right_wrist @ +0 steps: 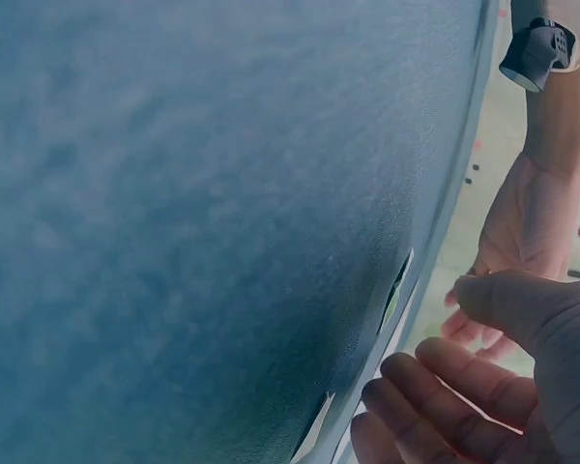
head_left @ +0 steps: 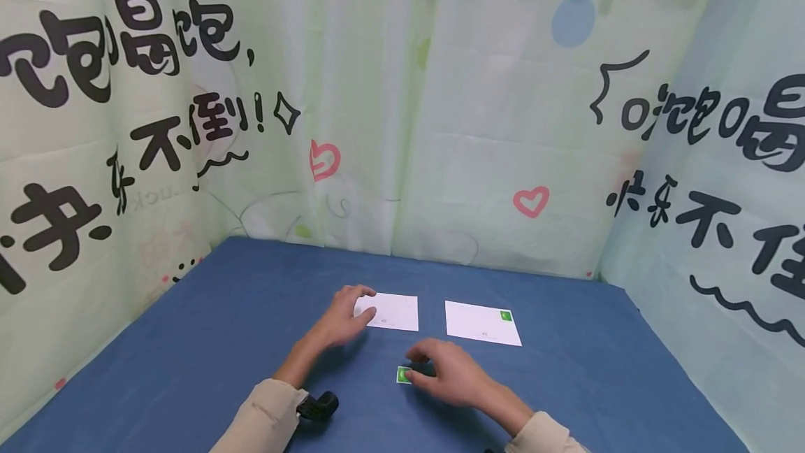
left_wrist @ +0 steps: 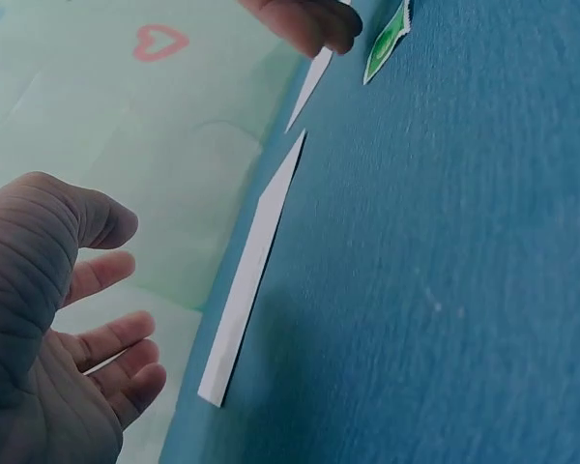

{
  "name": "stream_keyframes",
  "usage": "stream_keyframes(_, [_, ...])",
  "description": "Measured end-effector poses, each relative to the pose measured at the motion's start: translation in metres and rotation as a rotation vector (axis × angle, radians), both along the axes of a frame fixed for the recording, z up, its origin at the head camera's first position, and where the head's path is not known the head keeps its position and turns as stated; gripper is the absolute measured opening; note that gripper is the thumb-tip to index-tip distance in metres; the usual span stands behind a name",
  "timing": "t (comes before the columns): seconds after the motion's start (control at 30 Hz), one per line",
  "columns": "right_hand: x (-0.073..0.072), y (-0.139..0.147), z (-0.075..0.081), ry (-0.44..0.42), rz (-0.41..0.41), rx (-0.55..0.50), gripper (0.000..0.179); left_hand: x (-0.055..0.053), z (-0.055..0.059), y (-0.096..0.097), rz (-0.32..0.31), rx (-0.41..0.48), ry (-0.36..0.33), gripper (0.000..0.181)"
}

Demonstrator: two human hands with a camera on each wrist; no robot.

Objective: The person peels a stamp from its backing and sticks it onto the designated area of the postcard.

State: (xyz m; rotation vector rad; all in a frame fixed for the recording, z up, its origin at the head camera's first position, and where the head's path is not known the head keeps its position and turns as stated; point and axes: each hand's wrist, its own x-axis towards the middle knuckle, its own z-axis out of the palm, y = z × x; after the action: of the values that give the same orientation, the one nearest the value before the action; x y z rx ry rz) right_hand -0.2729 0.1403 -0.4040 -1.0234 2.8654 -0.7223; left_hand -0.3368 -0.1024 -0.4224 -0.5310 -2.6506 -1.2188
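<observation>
Left hand [head_left: 342, 317] hung over the left end of the left white card [head_left: 396, 312]; its fingers were apart and gripped nothing, thumb on the near side; the left wrist view showed a gap between fingers and card; right hand [head_left: 449, 372] sat to the right and nearer, just above the loose green stamp [head_left: 401, 374]; its fingers were bent and apart, thumb spread from the rest, nothing clamped; in the head view the thumb overlapped the stamp's right side, but the left wrist view showed the fingers a little clear of it.

Loose stamp lay on the blue surface [head_left: 251, 341], near side of both cards, below the gap between them; green middle, white jagged border; left card lay flat, its left end partly hidden by the left hand; right white card [head_left: 478, 324] lay flat beside it, a gap between; it carried a second green stamp [head_left: 506, 315] at its far right corner; small print showed near each card's near edge.

Pale sleeves [head_left: 270, 407] on both arms; black device [head_left: 319, 406] at the left wrist; pale green curtain [head_left: 478, 124] with dark lettering and pink hearts stood behind and at both sides.
</observation>
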Motion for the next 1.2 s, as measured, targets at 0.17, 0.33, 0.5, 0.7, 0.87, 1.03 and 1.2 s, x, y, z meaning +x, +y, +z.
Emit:
stream_keyframes(0.17, [-0.002, -0.002, -0.001, 0.028, 0.012, 0.023, 0.028, -0.001, -0.003, -0.006, 0.018, 0.001, -0.004, 0.032])
stream_keyframes(0.33, [-0.003, -0.004, -0.001, 0.053, 0.010, 0.051, 0.025, -0.003, -0.002, -0.010, 0.038, -0.010, -0.025, 0.033])
stream_keyframes(0.5, [-0.004, -0.008, 0.000, 0.077, 0.011, 0.072, 0.023, -0.004, -0.003, -0.016, 0.073, -0.033, -0.062, 0.033])
stream_keyframes(0.7, [-0.005, -0.010, 0.001, 0.088, 0.023, 0.099, 0.024, -0.007, -0.008, -0.021, 0.096, -0.049, -0.094, 0.033])
stream_keyframes(0.87, [-0.006, -0.011, 0.002, 0.087, 0.018, 0.132, 0.024, -0.009, -0.009, -0.024, 0.093, -0.056, -0.089, 0.033])
stream_keyframes(1.03, [-0.006, -0.011, 0.002, 0.076, 0.014, 0.151, 0.023, -0.009, -0.010, -0.025, 0.084, -0.074, -0.090, 0.033])
stream_keyframes(1.2, [-0.006, -0.011, 0.001, 0.070, 0.018, 0.152, 0.023, -0.008, -0.011, -0.025, 0.078, -0.110, -0.083, 0.032])
